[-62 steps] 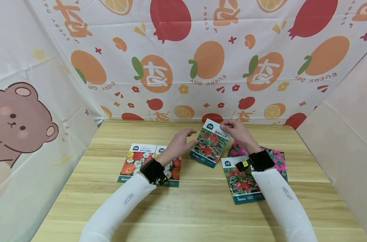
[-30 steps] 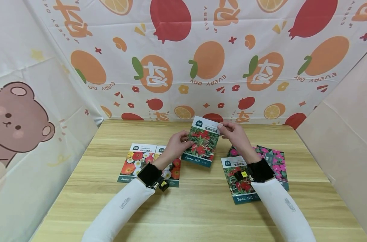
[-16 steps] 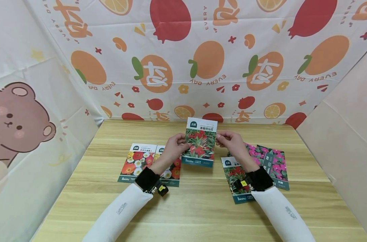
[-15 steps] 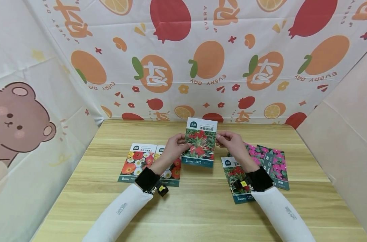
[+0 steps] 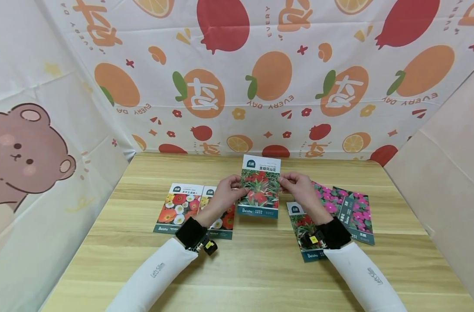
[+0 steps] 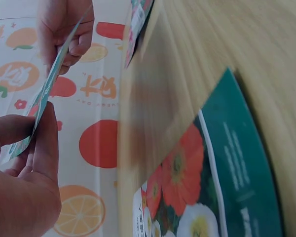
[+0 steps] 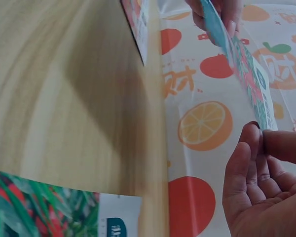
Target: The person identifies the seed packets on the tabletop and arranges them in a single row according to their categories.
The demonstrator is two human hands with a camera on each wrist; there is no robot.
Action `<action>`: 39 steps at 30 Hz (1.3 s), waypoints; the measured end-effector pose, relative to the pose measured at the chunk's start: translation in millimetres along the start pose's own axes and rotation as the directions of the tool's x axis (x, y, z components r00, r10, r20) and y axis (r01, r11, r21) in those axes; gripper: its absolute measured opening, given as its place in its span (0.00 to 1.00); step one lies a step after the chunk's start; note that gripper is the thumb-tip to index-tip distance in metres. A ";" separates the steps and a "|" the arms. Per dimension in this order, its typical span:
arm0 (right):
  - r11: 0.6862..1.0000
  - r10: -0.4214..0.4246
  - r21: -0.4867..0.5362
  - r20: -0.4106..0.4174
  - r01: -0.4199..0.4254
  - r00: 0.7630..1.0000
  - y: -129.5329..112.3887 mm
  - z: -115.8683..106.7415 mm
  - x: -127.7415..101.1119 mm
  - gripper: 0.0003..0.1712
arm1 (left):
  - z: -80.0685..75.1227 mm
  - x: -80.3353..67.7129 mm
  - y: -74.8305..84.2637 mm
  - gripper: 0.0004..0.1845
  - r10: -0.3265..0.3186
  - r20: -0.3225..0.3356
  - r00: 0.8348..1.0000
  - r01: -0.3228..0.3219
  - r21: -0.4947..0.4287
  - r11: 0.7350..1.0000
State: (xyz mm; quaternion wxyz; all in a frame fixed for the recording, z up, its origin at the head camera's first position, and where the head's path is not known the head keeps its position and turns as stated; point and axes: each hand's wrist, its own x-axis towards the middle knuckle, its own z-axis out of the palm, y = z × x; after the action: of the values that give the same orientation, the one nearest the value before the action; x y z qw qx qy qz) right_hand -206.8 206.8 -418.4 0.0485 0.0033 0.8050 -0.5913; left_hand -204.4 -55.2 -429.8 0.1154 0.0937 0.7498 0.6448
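A seed packet [image 5: 259,186] with red flowers and a white top is held upright above the table, between both hands. My left hand [image 5: 226,193] pinches its left edge, thumb on the front. On its right edge, my right hand [image 5: 300,189] pinches with thumb and forefinger. Both wrist views show the packet edge-on and raised off the wood. Under my right wrist lies a second red-flower packet [image 5: 299,225], partly covered by the arm. Beside my left forearm are two poppy packets, the outer one [image 5: 177,210] in plain view and the inner one [image 5: 225,223] half hidden.
Two pink-flower packets lie at the right, the outer one [image 5: 359,216] overlapping the inner one [image 5: 327,195]. The wooden table [image 5: 256,268] ends at a fruit-print cloth [image 5: 237,117] behind. Pale cloth walls stand at both sides.
The packet has moved left and turned from tilted to nearly straight. My left hand has come to grip its left edge, and my right hand has slid from its top corner down the right edge.
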 end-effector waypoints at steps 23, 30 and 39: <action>0.992 0.122 0.001 0.085 -0.123 0.989 36.7 17.1 -9.6 0.16 | -45.4 -1.7 -37.7 0.22 0.162 -0.051 0.985 -0.160 0.042 0.986; 0.993 0.119 0.006 0.122 -0.121 0.985 39.1 24.9 -8.5 0.15 | -57.1 19.4 -80.3 0.26 0.198 -0.096 0.976 -0.192 0.071 0.979; 0.989 0.132 -0.077 0.124 -0.124 0.983 39.5 24.2 -10.8 0.14 | -49.0 -16.6 -20.8 0.15 0.164 -0.077 0.983 -0.141 0.244 0.960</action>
State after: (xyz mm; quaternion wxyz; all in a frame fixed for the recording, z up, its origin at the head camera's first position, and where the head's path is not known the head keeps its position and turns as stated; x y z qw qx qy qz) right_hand -191.8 196.2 -462.2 0.1383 0.0153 0.8182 -0.5578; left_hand -202.8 -109.4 -442.5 0.0169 0.1329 0.8167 0.5613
